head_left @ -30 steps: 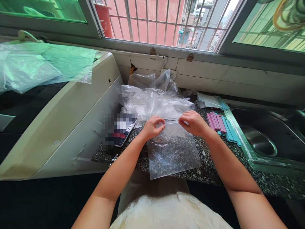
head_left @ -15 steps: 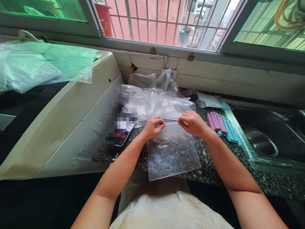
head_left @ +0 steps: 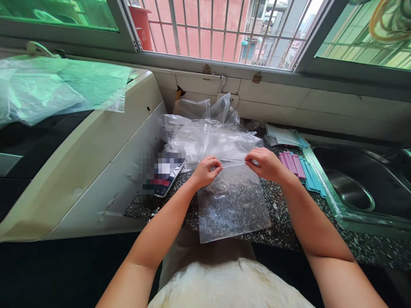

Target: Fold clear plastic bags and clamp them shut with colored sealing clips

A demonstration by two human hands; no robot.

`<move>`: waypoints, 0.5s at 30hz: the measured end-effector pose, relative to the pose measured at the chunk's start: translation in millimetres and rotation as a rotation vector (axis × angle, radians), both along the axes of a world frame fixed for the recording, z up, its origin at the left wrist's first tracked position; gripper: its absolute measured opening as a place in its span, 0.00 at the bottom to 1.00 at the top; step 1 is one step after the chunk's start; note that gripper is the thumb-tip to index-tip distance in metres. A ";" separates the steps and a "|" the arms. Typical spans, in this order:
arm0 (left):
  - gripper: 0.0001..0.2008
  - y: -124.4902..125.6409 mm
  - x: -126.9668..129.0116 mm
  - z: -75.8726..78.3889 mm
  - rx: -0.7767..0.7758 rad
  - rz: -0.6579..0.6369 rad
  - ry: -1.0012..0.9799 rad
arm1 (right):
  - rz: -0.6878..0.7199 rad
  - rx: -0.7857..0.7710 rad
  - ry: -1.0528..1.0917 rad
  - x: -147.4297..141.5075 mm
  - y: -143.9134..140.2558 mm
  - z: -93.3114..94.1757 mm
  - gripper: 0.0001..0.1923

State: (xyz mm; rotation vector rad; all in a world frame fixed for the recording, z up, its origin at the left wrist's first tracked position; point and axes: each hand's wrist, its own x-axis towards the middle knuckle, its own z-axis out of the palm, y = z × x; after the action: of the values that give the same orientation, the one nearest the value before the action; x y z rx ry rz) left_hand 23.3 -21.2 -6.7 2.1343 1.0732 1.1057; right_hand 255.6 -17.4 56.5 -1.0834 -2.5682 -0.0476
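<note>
A clear plastic bag (head_left: 233,205) lies flat on the speckled stone counter, its lower edge hanging a little over the front. My left hand (head_left: 208,170) pinches the left part of the bag's top edge between thumb and fingers. At the right part of the same edge, my right hand (head_left: 263,162) is closed in a pinch. Between the two hands the edge runs as a straight whitish line. Just behind them is a heaped pile of clear plastic bags (head_left: 208,134).
A phone (head_left: 168,175), partly blurred out, rests left of my hands. Pink sealing clips (head_left: 292,164) and blue clips (head_left: 311,177) lie right, beside a metal sink (head_left: 340,214). Flat bags (head_left: 284,134) lie behind the clips. A white appliance (head_left: 112,158) borders the counter's left side.
My right hand has slid slightly right along the bag's top edge, widening the gap between my hands. My left hand has stayed in place.
</note>
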 end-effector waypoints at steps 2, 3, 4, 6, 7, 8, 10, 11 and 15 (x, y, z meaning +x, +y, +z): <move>0.06 0.2 0.1 -0.3 -0.003 0.008 0.006 | -0.003 0.014 -0.028 -0.4 0.7 -1.6 0.08; 0.06 0.3 0.0 -0.4 -0.004 0.011 0.007 | -0.007 0.022 -0.042 -0.8 1.1 -2.6 0.08; 0.06 0.5 0.0 -0.6 -0.003 0.011 0.006 | -0.013 0.028 -0.053 -1.1 1.6 -3.6 0.09; 0.06 0.6 -0.1 -0.9 -0.002 0.003 0.002 | -0.024 0.037 -0.068 -1.4 2.6 -5.4 0.09; 0.06 0.7 -0.2 -1.0 -0.001 0.000 -0.001 | -0.026 0.038 -0.073 -1.3 3.1 -6.0 0.09; 0.06 0.8 -0.2 -1.1 -0.002 -0.003 -0.003 | -0.025 0.039 -0.074 -1.1 3.5 -6.5 0.09; 0.06 0.8 -0.3 -1.1 -0.007 -0.005 -0.004 | -0.022 0.040 -0.070 -0.6 4.1 -7.0 0.09; 0.06 0.8 -0.2 -1.0 -0.012 -0.004 -0.003 | -0.020 0.040 -0.065 -0.4 4.3 -7.1 0.09; 0.06 0.9 -0.1 -0.6 -0.032 0.007 0.009 | -0.010 0.041 -0.047 -0.3 4.6 -7.2 0.08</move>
State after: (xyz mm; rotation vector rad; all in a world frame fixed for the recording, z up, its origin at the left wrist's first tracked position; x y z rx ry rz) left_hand 23.2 -20.3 -7.3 2.1143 1.0955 1.0764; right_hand 255.3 -12.8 49.3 -1.0932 -2.5919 -0.1292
